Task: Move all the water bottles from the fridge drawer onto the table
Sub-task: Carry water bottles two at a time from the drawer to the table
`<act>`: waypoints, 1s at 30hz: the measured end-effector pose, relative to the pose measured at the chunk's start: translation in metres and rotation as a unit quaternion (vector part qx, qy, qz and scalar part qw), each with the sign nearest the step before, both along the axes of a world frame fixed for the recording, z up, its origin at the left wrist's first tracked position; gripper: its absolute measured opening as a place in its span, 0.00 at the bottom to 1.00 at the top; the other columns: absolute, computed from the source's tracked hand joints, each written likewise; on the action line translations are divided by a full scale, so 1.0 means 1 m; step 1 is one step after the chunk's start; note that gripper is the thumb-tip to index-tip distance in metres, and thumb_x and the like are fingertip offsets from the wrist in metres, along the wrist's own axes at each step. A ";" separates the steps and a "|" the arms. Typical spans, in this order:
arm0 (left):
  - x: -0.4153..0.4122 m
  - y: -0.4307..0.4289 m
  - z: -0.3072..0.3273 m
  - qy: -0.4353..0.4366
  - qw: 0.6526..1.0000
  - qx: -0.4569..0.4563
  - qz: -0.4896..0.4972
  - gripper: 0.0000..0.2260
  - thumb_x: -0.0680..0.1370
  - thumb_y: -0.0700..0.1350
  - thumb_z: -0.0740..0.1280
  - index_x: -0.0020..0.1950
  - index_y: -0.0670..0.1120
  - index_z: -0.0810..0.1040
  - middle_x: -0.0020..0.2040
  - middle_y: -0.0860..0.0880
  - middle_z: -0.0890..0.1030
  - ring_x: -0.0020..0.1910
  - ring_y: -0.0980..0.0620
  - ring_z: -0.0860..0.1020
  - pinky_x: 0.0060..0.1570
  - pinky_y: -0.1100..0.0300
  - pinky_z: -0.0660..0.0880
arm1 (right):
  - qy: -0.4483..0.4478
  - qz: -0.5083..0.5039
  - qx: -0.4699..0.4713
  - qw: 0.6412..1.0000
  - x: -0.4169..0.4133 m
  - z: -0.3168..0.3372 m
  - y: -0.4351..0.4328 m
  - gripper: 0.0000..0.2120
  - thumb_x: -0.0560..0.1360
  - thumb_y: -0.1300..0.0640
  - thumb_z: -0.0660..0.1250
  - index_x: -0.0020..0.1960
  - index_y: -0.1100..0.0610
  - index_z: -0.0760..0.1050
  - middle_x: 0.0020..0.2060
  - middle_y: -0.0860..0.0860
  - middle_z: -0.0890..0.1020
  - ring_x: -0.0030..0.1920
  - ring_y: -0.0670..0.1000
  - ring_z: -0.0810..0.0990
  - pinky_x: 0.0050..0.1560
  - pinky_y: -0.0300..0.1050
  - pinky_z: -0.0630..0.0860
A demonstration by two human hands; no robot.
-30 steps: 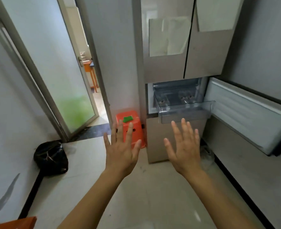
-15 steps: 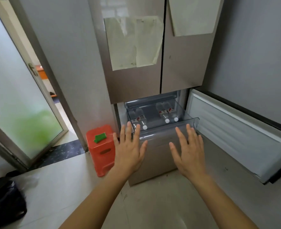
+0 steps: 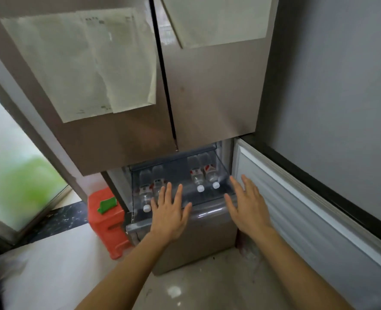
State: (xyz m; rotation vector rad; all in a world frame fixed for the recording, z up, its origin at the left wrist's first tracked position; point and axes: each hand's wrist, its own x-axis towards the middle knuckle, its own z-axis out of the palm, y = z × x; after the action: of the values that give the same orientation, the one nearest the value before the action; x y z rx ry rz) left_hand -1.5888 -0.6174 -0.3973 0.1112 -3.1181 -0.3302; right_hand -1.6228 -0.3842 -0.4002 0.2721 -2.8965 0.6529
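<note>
A clear plastic fridge drawer (image 3: 207, 217) is pulled out below the fridge's two upper doors. Several water bottles with white caps and red labels lie in it: a left pair (image 3: 145, 193) and a right pair (image 3: 196, 176) (image 3: 211, 173). My left hand (image 3: 170, 215) hovers open over the drawer's front edge, covering part of the left pair. My right hand (image 3: 245, 206) is open at the drawer's right front corner. Both hands hold nothing. No table is in view.
The lower fridge door (image 3: 308, 209) stands swung open to the right. An orange plastic stool (image 3: 109, 220) with a green piece on top sits left of the fridge. A frosted glass door (image 3: 17, 175) is at far left. Papers (image 3: 91, 63) hang on the upper doors.
I have moved closer to the fridge. Both open hands have gone forward and now reach the drawer. The bottles have not moved.
</note>
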 end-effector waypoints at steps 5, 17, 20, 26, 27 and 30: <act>-0.046 0.026 -0.009 -0.042 0.999 0.012 0.018 0.29 0.82 0.62 0.46 0.80 0.55 0.42 0.81 0.46 0.42 0.79 0.45 0.40 0.76 0.42 0.41 | -0.082 0.047 -0.027 0.995 -0.071 -0.003 0.016 0.28 0.83 0.43 0.56 0.80 0.49 0.55 0.78 0.54 0.59 0.75 0.56 0.63 0.69 0.52 0.69; -0.134 0.022 -0.076 -0.183 0.982 0.051 0.016 0.27 0.83 0.59 0.51 0.80 0.54 0.50 0.80 0.45 0.52 0.79 0.43 0.52 0.75 0.39 0.52 | -0.277 0.159 -0.007 0.948 -0.166 -0.059 -0.009 0.28 0.82 0.54 0.60 0.79 0.51 0.56 0.77 0.57 0.61 0.73 0.60 0.66 0.72 0.55 0.66; -0.158 0.014 -0.098 -0.206 0.973 0.101 0.012 0.26 0.82 0.59 0.52 0.79 0.54 0.53 0.79 0.44 0.56 0.77 0.41 0.58 0.73 0.40 0.59 | -0.316 0.146 0.046 0.936 -0.188 -0.080 -0.018 0.30 0.81 0.54 0.59 0.80 0.51 0.53 0.77 0.59 0.61 0.73 0.64 0.66 0.72 0.58 0.66; -0.203 0.006 -0.137 -0.247 0.948 0.201 -0.009 0.22 0.83 0.48 0.56 0.78 0.50 0.60 0.76 0.42 0.64 0.74 0.41 0.65 0.72 0.53 0.62 | -0.381 0.106 0.097 0.914 -0.224 -0.115 -0.049 0.30 0.81 0.60 0.58 0.81 0.54 0.52 0.76 0.62 0.61 0.72 0.64 0.67 0.70 0.55 0.68; -0.209 0.005 -0.141 -0.247 0.945 0.216 -0.013 0.23 0.83 0.47 0.56 0.79 0.51 0.60 0.77 0.43 0.63 0.74 0.42 0.63 0.73 0.53 0.60 | -0.380 0.098 0.109 0.913 -0.228 -0.119 -0.053 0.29 0.82 0.61 0.58 0.80 0.55 0.53 0.76 0.62 0.61 0.72 0.64 0.68 0.70 0.55 0.68; -0.228 0.003 -0.152 -0.252 0.936 0.245 -0.024 0.22 0.83 0.43 0.56 0.78 0.52 0.60 0.79 0.46 0.60 0.77 0.46 0.59 0.76 0.54 0.55 | -0.356 0.101 0.145 0.918 -0.241 -0.142 -0.059 0.27 0.83 0.59 0.56 0.80 0.54 0.54 0.76 0.60 0.61 0.73 0.63 0.66 0.70 0.55 0.66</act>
State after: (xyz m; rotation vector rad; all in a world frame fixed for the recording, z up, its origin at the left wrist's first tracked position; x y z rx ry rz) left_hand -1.8171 -0.6139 -0.5495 0.1379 -3.4397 -1.2642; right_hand -1.8635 -0.4435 -0.5417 0.4569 -3.7161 0.3984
